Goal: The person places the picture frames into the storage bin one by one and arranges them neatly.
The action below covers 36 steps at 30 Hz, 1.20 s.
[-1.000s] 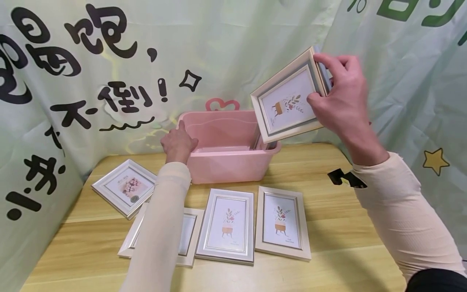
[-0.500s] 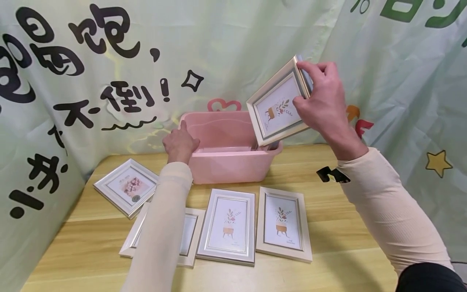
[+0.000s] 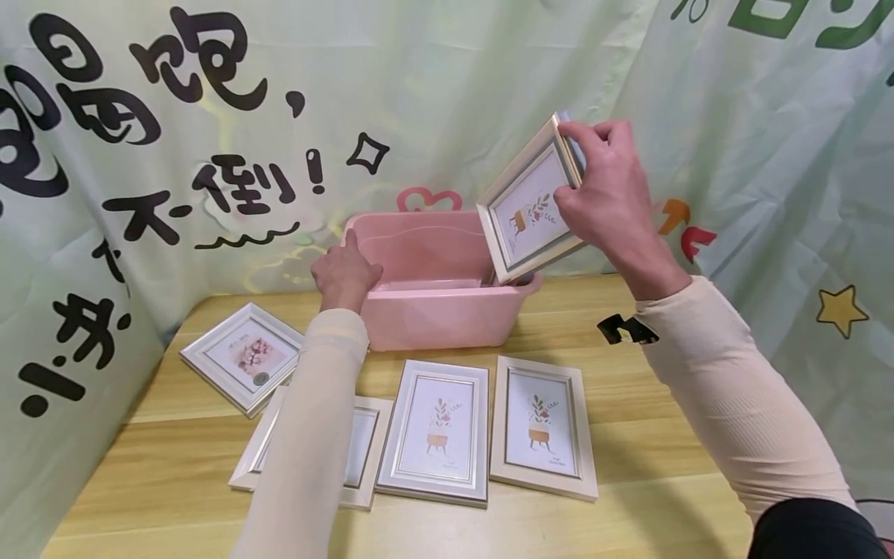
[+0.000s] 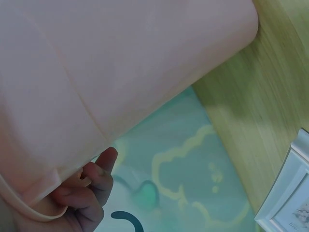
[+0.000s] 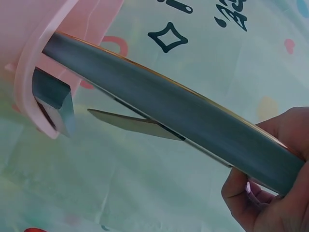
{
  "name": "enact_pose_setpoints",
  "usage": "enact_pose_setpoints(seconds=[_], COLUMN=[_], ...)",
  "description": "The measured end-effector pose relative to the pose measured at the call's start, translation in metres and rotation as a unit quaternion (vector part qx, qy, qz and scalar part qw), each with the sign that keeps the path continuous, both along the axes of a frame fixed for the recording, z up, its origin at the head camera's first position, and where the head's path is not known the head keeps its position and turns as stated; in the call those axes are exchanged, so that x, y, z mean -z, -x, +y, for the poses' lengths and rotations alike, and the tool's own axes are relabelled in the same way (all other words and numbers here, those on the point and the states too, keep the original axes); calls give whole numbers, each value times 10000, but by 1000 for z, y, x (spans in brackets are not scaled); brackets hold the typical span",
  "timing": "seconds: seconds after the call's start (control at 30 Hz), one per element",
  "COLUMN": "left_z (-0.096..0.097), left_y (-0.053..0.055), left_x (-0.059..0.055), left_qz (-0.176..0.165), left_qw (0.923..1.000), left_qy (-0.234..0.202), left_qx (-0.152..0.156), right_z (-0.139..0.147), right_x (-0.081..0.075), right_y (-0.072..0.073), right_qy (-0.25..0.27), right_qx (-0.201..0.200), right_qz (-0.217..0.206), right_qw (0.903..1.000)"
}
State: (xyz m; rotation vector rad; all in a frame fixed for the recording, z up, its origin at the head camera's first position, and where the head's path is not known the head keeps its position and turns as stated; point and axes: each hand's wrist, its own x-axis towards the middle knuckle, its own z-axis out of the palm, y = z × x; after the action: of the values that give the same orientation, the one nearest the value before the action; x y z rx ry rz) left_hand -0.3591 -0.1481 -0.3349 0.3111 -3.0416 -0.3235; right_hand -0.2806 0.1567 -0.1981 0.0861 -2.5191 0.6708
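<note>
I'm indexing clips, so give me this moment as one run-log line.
left hand: grips pink bin rim | right hand: holds tilted picture frame at bin's right end | table: other frames

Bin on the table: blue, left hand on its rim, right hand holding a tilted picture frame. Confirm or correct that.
Wrong colour: the head view shows a pink bin. The left hand is on its rim and the right hand holds a tilted picture frame.

I see the bin point(image 3: 440, 322) at centre, on the table point(image 3: 670, 435), before the curtain point(image 3: 454, 85). The left hand point(image 3: 344, 277) is at its left end; at upper right, a picture frame point(image 3: 525, 211) in the right hand point(image 3: 609, 190) is at its right end. Four other frames point(image 3: 434, 431) lie across the lower half.
</note>
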Motion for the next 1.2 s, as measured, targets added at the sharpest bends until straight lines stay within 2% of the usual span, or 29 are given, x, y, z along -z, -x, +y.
enact_pose_setpoints(seconds=[0.6,1.2], left_z=[-2,-1], left_y=[-1,1], left_x=[3,2], left_qz=[-43,36], left_qw=[10000,10000], left_qy=[-64,-15], left_qx=[15,40], right_z=[-3,-15], right_x=[1,6], right_y=[19,30], right_qy=[-355,-446], right_qx=[16,198], right_qz=[-721,-865], right_qw=[9968,9951])
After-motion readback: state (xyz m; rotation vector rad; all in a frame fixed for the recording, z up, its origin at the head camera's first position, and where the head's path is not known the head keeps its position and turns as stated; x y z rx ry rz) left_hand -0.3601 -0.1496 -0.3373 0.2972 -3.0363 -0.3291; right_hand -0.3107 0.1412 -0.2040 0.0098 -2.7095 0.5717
